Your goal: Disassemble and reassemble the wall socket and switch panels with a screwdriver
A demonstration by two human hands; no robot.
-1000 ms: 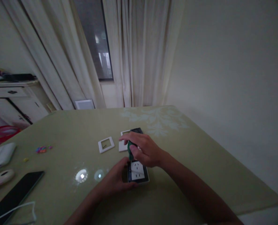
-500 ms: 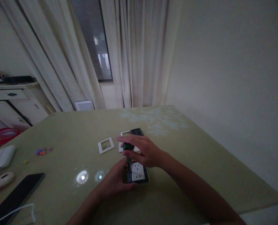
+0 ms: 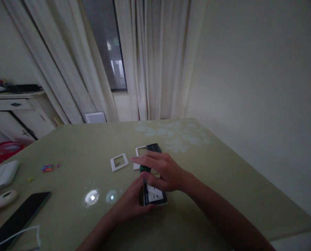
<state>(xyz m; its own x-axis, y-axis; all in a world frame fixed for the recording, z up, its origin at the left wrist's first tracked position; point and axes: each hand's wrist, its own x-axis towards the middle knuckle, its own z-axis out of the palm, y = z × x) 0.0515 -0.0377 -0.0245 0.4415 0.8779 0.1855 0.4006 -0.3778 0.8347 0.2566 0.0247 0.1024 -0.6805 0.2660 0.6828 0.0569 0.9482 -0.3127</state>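
A wall socket (image 3: pixel 155 196) with a white face and dark surround lies on the table near its middle. My left hand (image 3: pixel 131 202) grips the socket's left side, thumb along the near edge. Above the socket, my right hand (image 3: pixel 163 170) is closed on a green-handled screwdriver (image 3: pixel 145 168), which stands upright over the socket's left edge; its tip is hidden by my fingers. Just beyond, partly covered by my right hand, are a white frame (image 3: pixel 137 166) and a dark panel (image 3: pixel 153 147). Left of them lies a white square frame (image 3: pixel 119 162) with a small screw-like piece inside.
On the left of the table (image 3: pixel 74 150) lie a black phone (image 3: pixel 21 218), a white cable (image 3: pixel 21 231), a round white object (image 3: pixel 6 198), a white case-like object (image 3: pixel 3 176) and small colourful beads (image 3: pixel 47 168). Curtains and a wall stand behind.
My right hand has come slightly lower over the screwdriver, covering more of its handle and of the socket face. My left hand keeps its hold; the view has shifted a little.
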